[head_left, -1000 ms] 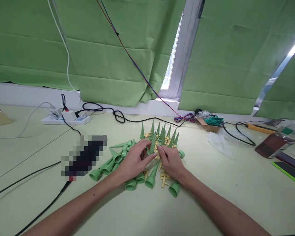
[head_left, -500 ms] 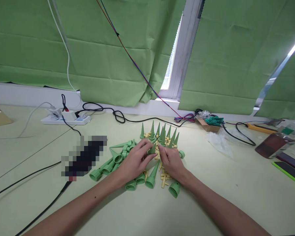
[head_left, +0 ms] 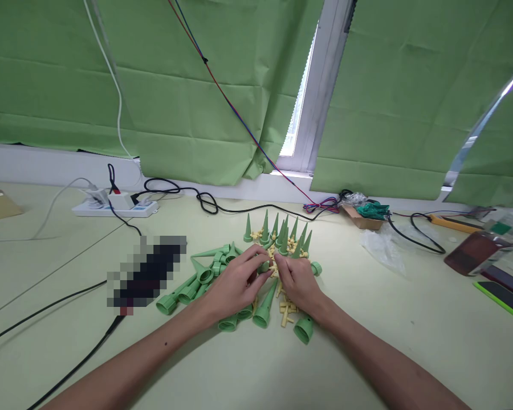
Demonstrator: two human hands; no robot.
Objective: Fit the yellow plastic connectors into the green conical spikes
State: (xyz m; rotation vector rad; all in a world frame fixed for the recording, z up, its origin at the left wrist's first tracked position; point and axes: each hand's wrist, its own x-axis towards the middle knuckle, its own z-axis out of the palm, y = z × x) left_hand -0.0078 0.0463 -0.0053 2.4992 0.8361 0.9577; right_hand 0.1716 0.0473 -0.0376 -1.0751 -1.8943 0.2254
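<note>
My left hand (head_left: 240,279) is closed around a green plastic cone-shaped spike (head_left: 263,266), only part of which shows between the fingers. Close beside it, my right hand (head_left: 298,279) has thumb and fingers pinched together; a small yellow plastic piece (head_left: 273,269) shows between the two hands, at the right fingertips. Behind the hands several green spikes (head_left: 284,239) stand upright with their points up. Loose green spikes (head_left: 188,291) lie piled left of my left hand. Under and beside my right wrist are small yellow T-shaped fittings (head_left: 286,312) and a green spike (head_left: 303,329).
A white power strip (head_left: 115,208) and a blurred dark object (head_left: 149,273) lie left. Black cable (head_left: 248,209) runs along the back. At right are a small cardboard box (head_left: 363,217), clear plastic bag (head_left: 382,250), dark red bottle (head_left: 476,251) and green-edged phone (head_left: 504,300).
The green spike in my left hand has tipped lower and its point no longer stands up between the hands. My left fingers have curled slightly further; the right hand has barely moved.
</note>
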